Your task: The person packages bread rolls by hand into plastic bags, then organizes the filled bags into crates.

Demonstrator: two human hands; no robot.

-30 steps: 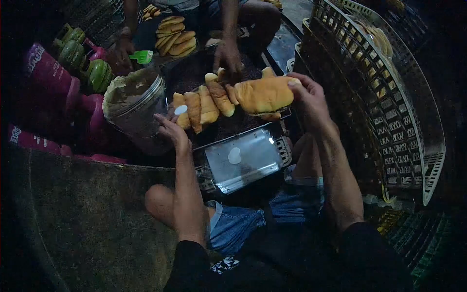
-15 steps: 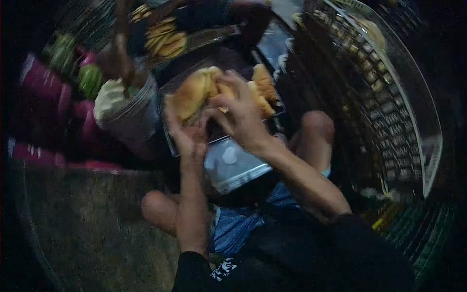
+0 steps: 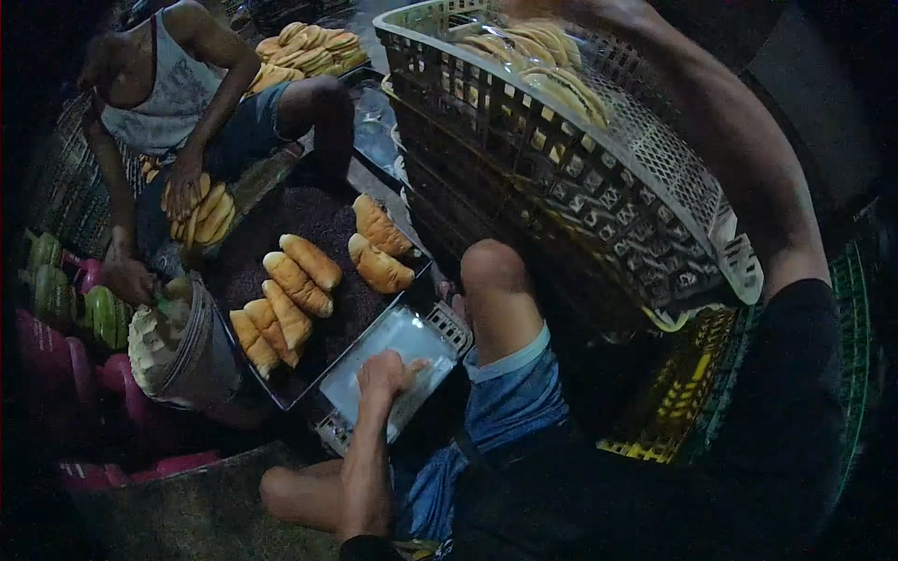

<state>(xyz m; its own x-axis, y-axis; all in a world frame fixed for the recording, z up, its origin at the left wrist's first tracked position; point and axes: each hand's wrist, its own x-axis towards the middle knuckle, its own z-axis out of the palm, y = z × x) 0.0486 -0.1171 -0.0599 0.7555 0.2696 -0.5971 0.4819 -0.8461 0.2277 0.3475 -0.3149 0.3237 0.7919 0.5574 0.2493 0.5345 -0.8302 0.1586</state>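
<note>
My left hand (image 3: pixel 385 374) rests on a pale, shiny flat sheet (image 3: pixel 412 329) over a small basket in front of my knees. One digit points right and the others bend down onto the sheet. My right arm stretches up past a large pale plastic crate (image 3: pixel 580 159), and my right hand (image 3: pixel 552 7) is at the top edge of the view, blurred and partly cut off. Near it, filled breads (image 3: pixel 561 89) lie in the crate under clear plastic. Several golden bread rolls (image 3: pixel 297 285) sit on dark crumbly filling (image 3: pixel 257 229) in a wide tray beyond my left hand.
A person (image 3: pixel 173 103) sits across at the left, one hand on flat breads (image 3: pixel 201 215), the other at a bucket of pale cream (image 3: pixel 178 351). More breads (image 3: pixel 304 51) are piled behind. Dark crates stand under the pale one; green and pink things (image 3: pixel 103 318) lie at left.
My hands have left the bread they were handling over the tray. The left has come down onto the pale sheet; the right has gone up to the crate. My view has swung rightward.
</note>
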